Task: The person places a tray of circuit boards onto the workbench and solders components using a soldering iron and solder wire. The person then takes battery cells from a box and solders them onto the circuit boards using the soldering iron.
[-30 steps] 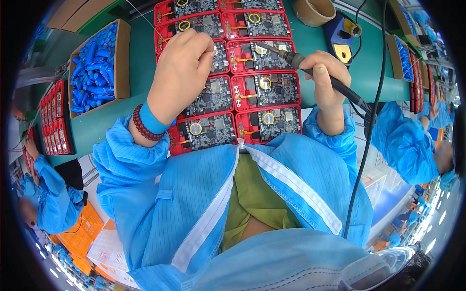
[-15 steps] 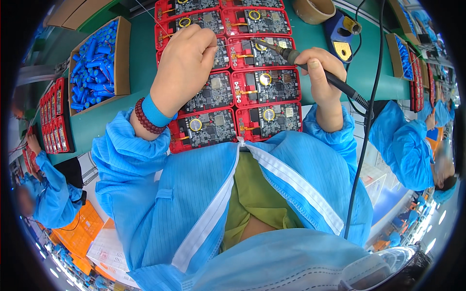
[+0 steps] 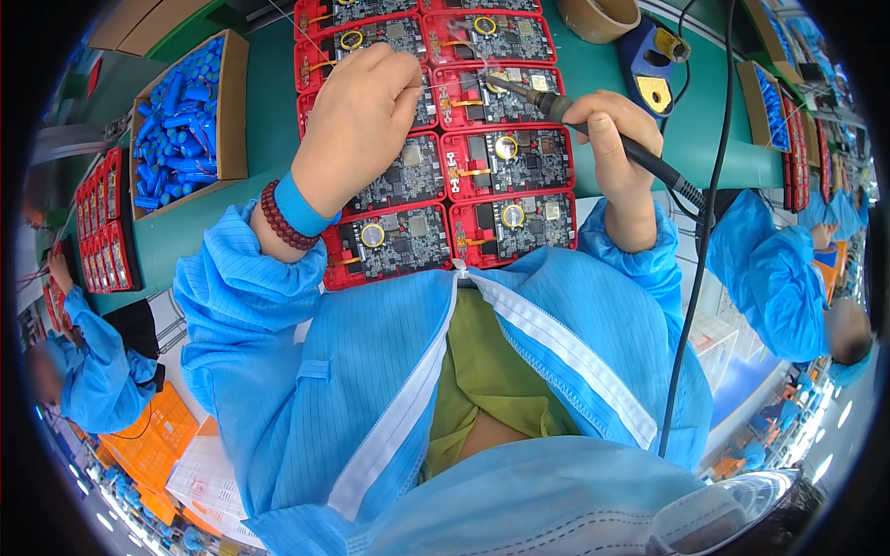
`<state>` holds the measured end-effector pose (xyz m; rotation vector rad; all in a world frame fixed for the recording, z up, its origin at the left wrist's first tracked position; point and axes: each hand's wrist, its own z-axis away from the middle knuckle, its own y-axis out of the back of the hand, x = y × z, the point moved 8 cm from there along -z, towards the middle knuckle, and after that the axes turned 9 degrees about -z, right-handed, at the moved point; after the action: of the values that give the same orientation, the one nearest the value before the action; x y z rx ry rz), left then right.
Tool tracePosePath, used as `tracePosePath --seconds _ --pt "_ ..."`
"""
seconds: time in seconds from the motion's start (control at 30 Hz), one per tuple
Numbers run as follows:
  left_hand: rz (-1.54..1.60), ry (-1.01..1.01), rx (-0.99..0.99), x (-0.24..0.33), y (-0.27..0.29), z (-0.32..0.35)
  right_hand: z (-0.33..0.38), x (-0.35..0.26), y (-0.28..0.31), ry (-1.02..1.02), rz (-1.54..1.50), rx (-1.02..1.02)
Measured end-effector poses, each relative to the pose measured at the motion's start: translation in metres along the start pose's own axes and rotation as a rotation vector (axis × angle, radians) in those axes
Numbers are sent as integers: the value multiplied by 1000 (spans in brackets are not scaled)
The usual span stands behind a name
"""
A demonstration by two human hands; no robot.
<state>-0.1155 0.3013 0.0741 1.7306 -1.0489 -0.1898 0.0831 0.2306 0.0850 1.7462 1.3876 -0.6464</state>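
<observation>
My right hand [image 3: 619, 148] grips a black soldering iron [image 3: 556, 107]; its tip touches a circuit board [image 3: 496, 93] in the third row of the red tray. My left hand [image 3: 357, 125] rests on the boards to the left, fingers pinched on a thin solder wire [image 3: 454, 82] that runs toward the iron tip. The red tray [image 3: 436, 139] holds several dark circuit boards, each with a round gold part, in two columns on the green table. A dark red bead bracelet circles my left wrist.
A cardboard box of blue cylinders [image 3: 181, 116] stands at the left. A blue iron stand [image 3: 658, 65] and a tape roll [image 3: 598, 17] sit at the upper right. More red trays [image 3: 107, 218] lie far left. Other people in blue coats work on both sides.
My left hand has slid up the tray a row. The iron tip moved up and left onto a higher board.
</observation>
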Motion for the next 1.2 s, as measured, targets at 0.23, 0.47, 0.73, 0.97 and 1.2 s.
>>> tracePosePath --seconds 0.23,0.47,0.73,0.97,1.2 --pt "156 102 -22 3 21 11 16 -29 19 50 -94 84" --pt "131 52 -51 34 21 37 36 -52 8 114 -53 -46" --pt "-21 -76 -25 44 11 38 40 -45 -3 93 53 -67" --pt "-19 -72 -13 43 12 40 40 -42 -6 66 46 -66" --pt "-13 -74 2 43 11 38 40 -41 -9 62 58 -81"
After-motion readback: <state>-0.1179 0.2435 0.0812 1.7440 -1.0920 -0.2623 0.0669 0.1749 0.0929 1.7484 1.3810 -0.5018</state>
